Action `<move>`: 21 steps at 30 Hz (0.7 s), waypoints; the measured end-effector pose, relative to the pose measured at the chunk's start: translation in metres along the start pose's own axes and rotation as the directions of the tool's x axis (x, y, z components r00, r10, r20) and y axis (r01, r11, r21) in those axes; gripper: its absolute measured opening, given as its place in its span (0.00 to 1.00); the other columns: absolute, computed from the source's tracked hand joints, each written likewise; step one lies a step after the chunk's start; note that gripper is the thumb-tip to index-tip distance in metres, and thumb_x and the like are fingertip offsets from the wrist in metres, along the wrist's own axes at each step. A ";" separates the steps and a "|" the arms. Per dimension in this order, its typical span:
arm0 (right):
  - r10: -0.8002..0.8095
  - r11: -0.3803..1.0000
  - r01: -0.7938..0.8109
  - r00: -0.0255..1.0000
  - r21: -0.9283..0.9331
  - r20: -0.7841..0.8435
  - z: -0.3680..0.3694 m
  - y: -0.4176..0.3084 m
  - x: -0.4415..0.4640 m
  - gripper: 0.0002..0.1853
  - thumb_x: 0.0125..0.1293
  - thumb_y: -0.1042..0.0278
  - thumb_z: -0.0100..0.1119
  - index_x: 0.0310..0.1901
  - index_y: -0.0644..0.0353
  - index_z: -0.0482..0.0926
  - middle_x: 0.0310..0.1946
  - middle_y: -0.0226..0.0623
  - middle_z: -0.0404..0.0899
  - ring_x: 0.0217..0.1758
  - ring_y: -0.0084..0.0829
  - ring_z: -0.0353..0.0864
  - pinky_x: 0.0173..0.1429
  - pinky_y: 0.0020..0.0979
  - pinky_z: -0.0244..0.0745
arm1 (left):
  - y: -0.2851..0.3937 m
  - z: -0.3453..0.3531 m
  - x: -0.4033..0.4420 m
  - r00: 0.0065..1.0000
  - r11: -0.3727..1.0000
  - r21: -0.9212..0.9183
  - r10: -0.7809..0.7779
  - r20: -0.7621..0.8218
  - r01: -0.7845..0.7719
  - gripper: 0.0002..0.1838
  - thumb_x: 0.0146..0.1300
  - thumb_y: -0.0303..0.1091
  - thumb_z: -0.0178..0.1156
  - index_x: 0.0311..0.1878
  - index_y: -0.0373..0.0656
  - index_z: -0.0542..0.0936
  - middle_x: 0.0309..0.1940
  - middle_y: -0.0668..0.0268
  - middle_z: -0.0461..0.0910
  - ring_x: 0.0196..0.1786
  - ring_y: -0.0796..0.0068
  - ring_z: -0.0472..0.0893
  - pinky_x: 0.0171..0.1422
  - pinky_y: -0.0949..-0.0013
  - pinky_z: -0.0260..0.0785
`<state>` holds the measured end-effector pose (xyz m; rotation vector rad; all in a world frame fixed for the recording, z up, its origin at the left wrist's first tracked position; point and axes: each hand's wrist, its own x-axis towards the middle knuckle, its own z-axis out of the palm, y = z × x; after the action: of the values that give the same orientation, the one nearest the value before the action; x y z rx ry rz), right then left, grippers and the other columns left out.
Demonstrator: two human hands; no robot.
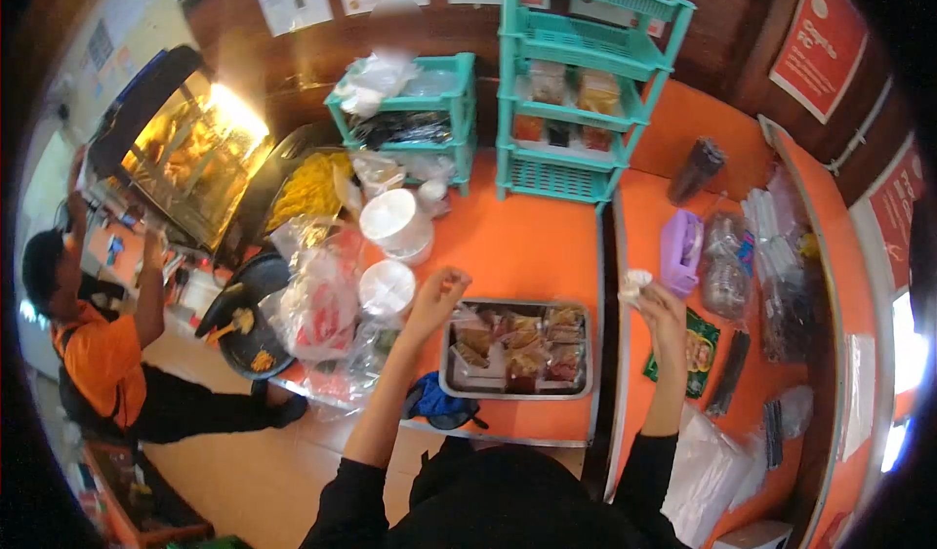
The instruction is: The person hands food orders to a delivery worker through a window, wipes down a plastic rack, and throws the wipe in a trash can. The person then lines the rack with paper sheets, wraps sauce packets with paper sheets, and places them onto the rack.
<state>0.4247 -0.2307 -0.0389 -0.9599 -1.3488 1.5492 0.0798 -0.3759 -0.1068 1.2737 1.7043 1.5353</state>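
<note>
My right hand (661,307) is raised over the right-hand counter, its fingers closed on a small white crumpled piece (636,283), perhaps tissue or plastic. Over the upper left corner of a metal tray (442,378) is my left hand (439,298), its fingertips drawn together. Whether anything thin is between them I cannot make out. Several small clear packets (527,362) with brown and reddish contents lie in the tray. A green printed packet (699,352) lies under and beside my right hand. Left of the tray is a blue cloth bag (439,403).
Green plastic racks (561,186) stand behind the orange counter (547,232). White tubs (395,225) and plastic bags (317,295) crowd the left side. A purple holder (680,251) and bagged cups (725,261) are at right. A co-worker (102,354) in orange stands by a lit food cabinet (185,159).
</note>
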 end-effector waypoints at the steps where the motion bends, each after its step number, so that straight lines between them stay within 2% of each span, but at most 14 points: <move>1: 0.012 0.998 -0.011 1.000 -0.057 0.017 0.010 -0.003 -0.017 0.15 0.55 0.76 0.56 0.46 0.68 0.79 0.40 0.36 0.81 0.44 0.24 0.78 0.51 0.25 0.72 | -0.008 -0.007 -0.026 0.999 1.000 -0.012 -0.026 -0.032 0.025 0.11 0.64 0.36 0.57 0.37 0.36 0.76 0.30 0.65 0.77 0.34 0.79 0.75 0.39 0.73 0.68; 3: 0.040 0.991 -0.032 0.998 -0.132 0.056 0.027 -0.001 -0.042 0.15 0.55 0.78 0.57 0.46 0.69 0.79 0.39 0.36 0.81 0.43 0.24 0.79 0.51 0.26 0.73 | -0.026 -0.012 -0.074 0.971 0.982 -0.034 -0.190 -0.145 0.187 0.10 0.64 0.35 0.57 0.35 0.36 0.76 0.29 0.65 0.76 0.33 0.79 0.75 0.36 0.72 0.67; 5: 0.098 0.984 -0.086 0.993 -0.154 0.071 0.022 0.032 -0.052 0.14 0.55 0.79 0.57 0.45 0.68 0.80 0.37 0.35 0.81 0.41 0.25 0.80 0.48 0.26 0.75 | -0.027 -0.018 -0.116 0.975 0.985 0.081 -0.138 -0.175 0.154 0.08 0.64 0.34 0.56 0.34 0.37 0.76 0.29 0.63 0.76 0.31 0.76 0.75 0.32 0.70 0.67; 7: 0.133 0.977 -0.121 0.989 -0.175 0.058 0.028 0.049 -0.064 0.13 0.53 0.83 0.57 0.42 0.68 0.81 0.34 0.33 0.81 0.36 0.24 0.80 0.41 0.24 0.75 | -0.053 -0.010 -0.156 0.974 0.987 0.130 -0.068 -0.216 0.098 0.06 0.62 0.32 0.57 0.35 0.39 0.76 0.29 0.62 0.76 0.30 0.74 0.75 0.31 0.70 0.67; 9: 0.161 0.966 -0.139 0.983 -0.219 0.085 0.033 0.065 -0.068 0.12 0.51 0.84 0.58 0.40 0.68 0.81 0.33 0.33 0.80 0.34 0.24 0.79 0.38 0.24 0.74 | -0.041 0.002 -0.185 0.966 0.992 -0.026 -0.126 -0.227 0.123 0.05 0.62 0.31 0.57 0.36 0.40 0.77 0.30 0.62 0.75 0.31 0.71 0.76 0.33 0.69 0.67; 12: 0.173 0.976 -0.144 0.968 -0.162 0.184 0.071 0.062 -0.068 0.13 0.51 0.84 0.54 0.40 0.68 0.80 0.33 0.32 0.79 0.36 0.24 0.79 0.39 0.23 0.74 | -0.019 0.002 -0.219 0.986 0.984 0.137 -0.095 -0.134 0.114 0.04 0.61 0.31 0.56 0.37 0.42 0.77 0.30 0.62 0.74 0.33 0.68 0.76 0.37 0.68 0.68; 13: 0.178 0.975 -0.136 0.954 -0.178 0.243 0.084 0.061 -0.065 0.13 0.51 0.84 0.54 0.40 0.68 0.80 0.34 0.33 0.79 0.36 0.24 0.79 0.39 0.23 0.74 | -0.027 0.007 -0.230 0.987 0.998 0.050 -0.026 -0.156 0.034 0.04 0.61 0.30 0.56 0.37 0.42 0.77 0.29 0.61 0.73 0.32 0.68 0.75 0.37 0.67 0.68; 14: 0.178 0.973 -0.121 0.935 -0.197 0.307 0.098 0.061 -0.059 0.13 0.51 0.85 0.54 0.40 0.69 0.80 0.35 0.34 0.79 0.36 0.25 0.79 0.40 0.24 0.74 | -0.021 0.004 -0.239 0.993 0.987 0.158 0.017 -0.119 0.002 0.05 0.60 0.30 0.56 0.39 0.42 0.77 0.30 0.61 0.72 0.32 0.66 0.75 0.37 0.66 0.69; 16: 0.274 0.961 -0.259 0.860 -0.095 0.431 0.149 0.048 -0.058 0.14 0.50 0.84 0.53 0.40 0.70 0.80 0.35 0.35 0.79 0.35 0.26 0.78 0.40 0.24 0.73 | -0.002 -0.012 -0.257 0.995 0.982 0.171 -0.062 -0.083 0.075 0.06 0.60 0.30 0.56 0.41 0.43 0.76 0.30 0.61 0.72 0.32 0.65 0.75 0.38 0.65 0.70; 17: 0.274 0.956 -0.176 0.825 -0.236 0.494 0.174 0.042 -0.057 0.15 0.50 0.84 0.52 0.41 0.70 0.80 0.36 0.36 0.79 0.36 0.27 0.78 0.41 0.24 0.73 | -0.002 -0.022 -0.273 0.985 0.978 0.184 -0.073 -0.153 0.101 0.06 0.60 0.30 0.56 0.41 0.43 0.76 0.30 0.61 0.72 0.32 0.65 0.75 0.38 0.65 0.70; 18: 0.293 0.950 -0.180 0.792 -0.254 0.535 0.194 0.047 -0.057 0.15 0.50 0.84 0.52 0.41 0.70 0.80 0.36 0.36 0.79 0.36 0.27 0.78 0.41 0.24 0.73 | -0.003 -0.026 -0.295 0.962 0.971 0.213 -0.047 -0.268 0.107 0.07 0.60 0.31 0.56 0.41 0.43 0.76 0.32 0.60 0.72 0.33 0.65 0.76 0.39 0.64 0.70; 19: 0.226 0.946 -0.002 0.719 -0.323 0.657 0.214 0.054 -0.053 0.14 0.51 0.83 0.55 0.41 0.68 0.80 0.39 0.35 0.78 0.40 0.27 0.77 0.44 0.25 0.73 | -0.002 -0.028 -0.315 0.929 0.966 0.238 -0.009 -0.370 0.104 0.08 0.61 0.32 0.55 0.42 0.44 0.76 0.33 0.60 0.73 0.34 0.64 0.77 0.40 0.63 0.71; 20: 0.167 0.916 0.189 0.622 -0.354 0.765 0.233 0.059 -0.051 0.14 0.52 0.83 0.57 0.42 0.67 0.80 0.42 0.34 0.78 0.44 0.27 0.77 0.48 0.26 0.74 | 0.002 -0.032 -0.339 0.914 0.966 0.228 -0.015 -0.405 0.117 0.08 0.61 0.32 0.55 0.42 0.44 0.76 0.33 0.60 0.73 0.34 0.64 0.77 0.40 0.63 0.71; 21: 0.056 0.930 0.282 0.528 -0.237 0.848 0.258 0.063 -0.060 0.14 0.50 0.82 0.60 0.42 0.68 0.80 0.42 0.35 0.77 0.45 0.28 0.76 0.49 0.27 0.73 | 0.007 -0.046 -0.366 0.871 0.918 0.268 -0.139 -0.470 0.292 0.08 0.61 0.33 0.55 0.43 0.44 0.76 0.34 0.59 0.74 0.36 0.63 0.77 0.41 0.63 0.71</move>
<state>0.1987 -0.3794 -0.0683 -0.2072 -2.3956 1.7741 0.1996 -0.7194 -0.1660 0.8659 2.3960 1.5227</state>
